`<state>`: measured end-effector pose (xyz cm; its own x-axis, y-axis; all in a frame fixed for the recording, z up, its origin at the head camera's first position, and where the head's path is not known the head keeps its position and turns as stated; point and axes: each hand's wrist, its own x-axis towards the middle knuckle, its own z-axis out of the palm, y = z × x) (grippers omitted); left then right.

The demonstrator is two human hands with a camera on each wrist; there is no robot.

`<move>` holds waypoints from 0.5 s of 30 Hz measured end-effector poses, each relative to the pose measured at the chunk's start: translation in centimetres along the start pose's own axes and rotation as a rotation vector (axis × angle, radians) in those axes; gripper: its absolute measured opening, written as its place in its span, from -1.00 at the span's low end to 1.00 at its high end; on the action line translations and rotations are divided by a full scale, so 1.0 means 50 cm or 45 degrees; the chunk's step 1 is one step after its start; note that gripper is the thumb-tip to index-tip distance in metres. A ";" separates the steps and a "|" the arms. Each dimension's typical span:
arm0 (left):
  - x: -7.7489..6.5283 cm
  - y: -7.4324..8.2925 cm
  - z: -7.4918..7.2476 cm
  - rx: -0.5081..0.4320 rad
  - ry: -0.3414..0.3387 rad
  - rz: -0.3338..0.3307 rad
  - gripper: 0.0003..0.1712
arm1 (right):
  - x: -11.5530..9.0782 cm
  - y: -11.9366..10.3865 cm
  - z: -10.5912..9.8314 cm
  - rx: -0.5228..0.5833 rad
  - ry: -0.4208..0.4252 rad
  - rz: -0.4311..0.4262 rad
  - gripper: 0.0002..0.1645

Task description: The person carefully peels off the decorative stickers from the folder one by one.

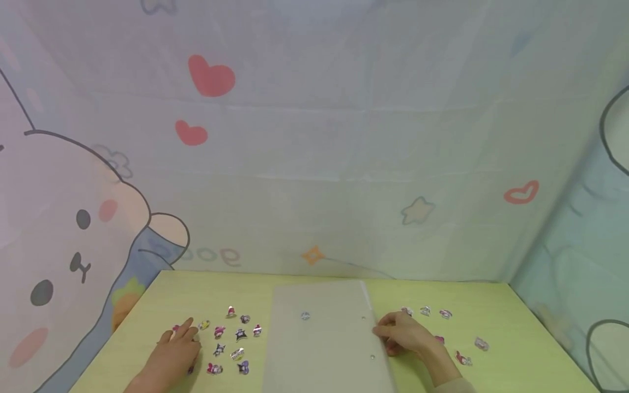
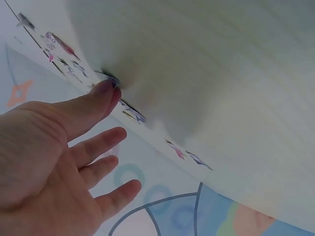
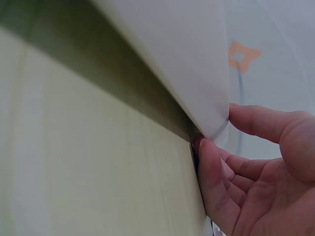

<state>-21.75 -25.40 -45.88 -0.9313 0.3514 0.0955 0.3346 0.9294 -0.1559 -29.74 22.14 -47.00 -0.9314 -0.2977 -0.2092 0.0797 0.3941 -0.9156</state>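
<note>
Small shiny cartoon-character pieces (image 1: 240,334) lie scattered at the left of the table, beside my left hand (image 1: 173,349). In the left wrist view, the thumb and forefinger of that hand pinch one small flat character piece (image 2: 109,77) at the table surface, its other fingers spread. My right hand (image 1: 408,334) grips the right edge of a flat white folder-like pad (image 1: 319,349). Its thumb lies on the upper face and its fingers curl under the edge, as the right wrist view shows. That edge (image 3: 172,83) stands raised off the table, with shadow beneath it.
A round clear piece (image 1: 306,315) lies on the pad, and small shiny studs (image 1: 372,357) sit near its right edge. More character pieces (image 1: 463,358) lie right of my right hand. A printed cloth (image 1: 344,164) hangs behind the yellow table (image 1: 491,311).
</note>
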 end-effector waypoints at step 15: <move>0.011 0.001 -0.002 0.117 0.167 0.054 -0.85 | -0.003 -0.003 0.000 -0.020 0.003 -0.022 -0.59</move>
<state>-22.25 -25.16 -45.72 -0.8878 0.4077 0.2134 0.3534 0.9011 -0.2512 -29.60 22.16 -46.83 -0.9334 -0.3025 -0.1930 0.0583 0.4027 -0.9135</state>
